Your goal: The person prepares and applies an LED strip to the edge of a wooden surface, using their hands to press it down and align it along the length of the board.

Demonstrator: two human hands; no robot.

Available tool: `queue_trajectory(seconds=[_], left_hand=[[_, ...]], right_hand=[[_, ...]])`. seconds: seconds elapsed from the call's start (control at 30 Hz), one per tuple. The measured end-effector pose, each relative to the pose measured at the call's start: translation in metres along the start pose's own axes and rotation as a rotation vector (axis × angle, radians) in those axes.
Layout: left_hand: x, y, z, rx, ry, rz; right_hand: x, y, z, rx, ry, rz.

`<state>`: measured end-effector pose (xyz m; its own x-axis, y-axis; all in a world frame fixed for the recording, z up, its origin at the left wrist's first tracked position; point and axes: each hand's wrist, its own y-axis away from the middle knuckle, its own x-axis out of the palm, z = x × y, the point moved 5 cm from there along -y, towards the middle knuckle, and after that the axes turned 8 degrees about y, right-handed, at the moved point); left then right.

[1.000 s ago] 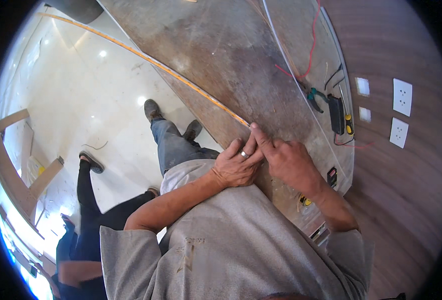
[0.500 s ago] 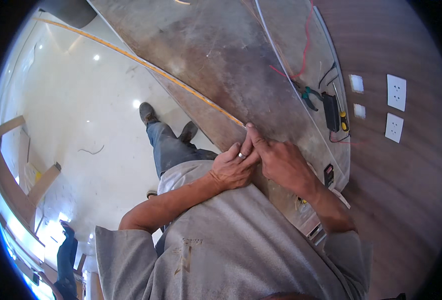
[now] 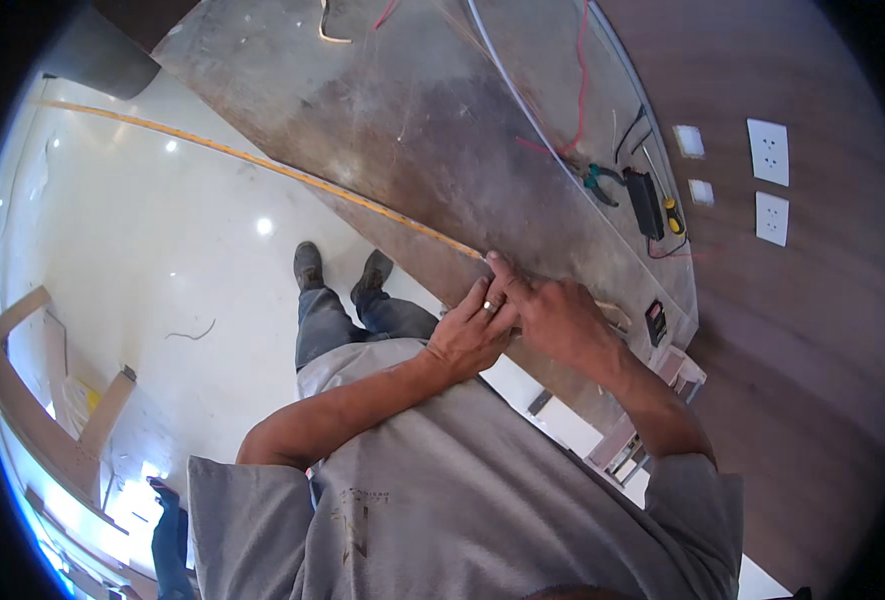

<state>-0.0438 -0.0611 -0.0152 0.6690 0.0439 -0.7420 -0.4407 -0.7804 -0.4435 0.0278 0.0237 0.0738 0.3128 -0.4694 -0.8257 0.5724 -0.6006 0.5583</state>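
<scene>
- Taking the joined hands as the centre of the clock, a long, thin orange strip (image 3: 312, 181) runs out toward ten o'clock, its near end at the fingertips.
- The strip crosses the edge of a stained, dusty tabletop (image 3: 392, 130) and carries on above the pale glossy floor (image 3: 202, 215).
- Left hand (image 3: 467, 335) (the one with a ring): its fingers are bent and close together, touching the right hand.
- Right hand (image 3: 562, 318): the index finger is stretched out toward ten o'clock, its tip at the strip's end; the other fingers are folded under.
- Whether either hand truly pinches the strip, I cannot tell, since the fingers overlap there.
- At one o'clock on the tabletop lie green-handled pliers (image 3: 600, 186), with a black box (image 3: 643, 204) just beyond them and a yellow-and-black screwdriver (image 3: 673, 215) beside the box at two o'clock.
- Between twelve and one, a red wire (image 3: 581, 80) curves near a long white cord (image 3: 507, 75).
- At three o'clock sits a small black-and-red device (image 3: 655, 322).
- Farther off at two o'clock, two white sockets (image 3: 768, 152) are set in the wood-grain wall (image 3: 812, 330).
- At nine o'clock, well apart from the hands, stands a brown wooden frame (image 3: 27, 400); a dark grey bin (image 3: 107, 50) is at ten.
</scene>
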Motion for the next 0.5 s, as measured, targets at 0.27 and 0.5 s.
queue_trajectory(seconds=[0.27, 0.5], left_hand=[[0.000, -0.003, 0.001, 0.033, 0.068, 0.003], [0.009, -0.001, 0.003, -0.003, 0.116, -0.046]], right_hand=[[-0.003, -0.002, 0.003, 0.125, 0.028, 0.079], [0.006, 0.002, -0.004, 0.043, 0.060, -0.047]])
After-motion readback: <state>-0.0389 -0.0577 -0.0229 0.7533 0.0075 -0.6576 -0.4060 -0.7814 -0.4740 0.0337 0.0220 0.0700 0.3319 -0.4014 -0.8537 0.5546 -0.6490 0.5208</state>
